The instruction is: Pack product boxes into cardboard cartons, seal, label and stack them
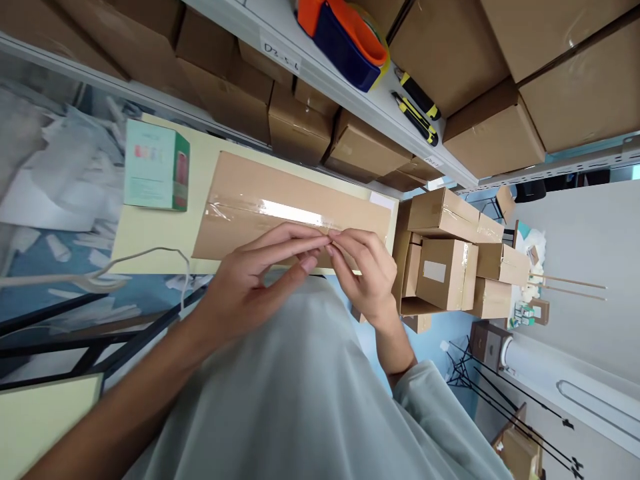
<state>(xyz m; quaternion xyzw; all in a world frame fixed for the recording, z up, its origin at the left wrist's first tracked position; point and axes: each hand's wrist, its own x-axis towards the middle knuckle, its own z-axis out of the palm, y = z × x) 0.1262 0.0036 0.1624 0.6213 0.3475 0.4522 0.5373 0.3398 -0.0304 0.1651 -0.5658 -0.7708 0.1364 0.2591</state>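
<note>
My left hand (pixel 263 267) and my right hand (pixel 364 270) meet at the fingertips in front of my grey shirt. The fingers of the left are long and pressed together, with the thumb close below them. On the right, thumb and fingers come together in a pinch. Whatever lies between the fingertips, if anything, is hidden or too small to make out. Just beyond both hands, a flat taped cardboard box (pixel 280 190) lies on a pale yellow table (pixel 200 157). A light green printed box (pixel 153 167) stands at the table's left end.
Above the table, a shelf (pixel 345 83) carries an orange and blue tape dispenser (pixel 345 43), two yellow-black utility knives (pixel 417 110) and cardboard boxes. More cartons (pixel 440 273) are stacked at right. White packing scraps (pixel 65 180) and a white cable (pixel 150 252) are at left.
</note>
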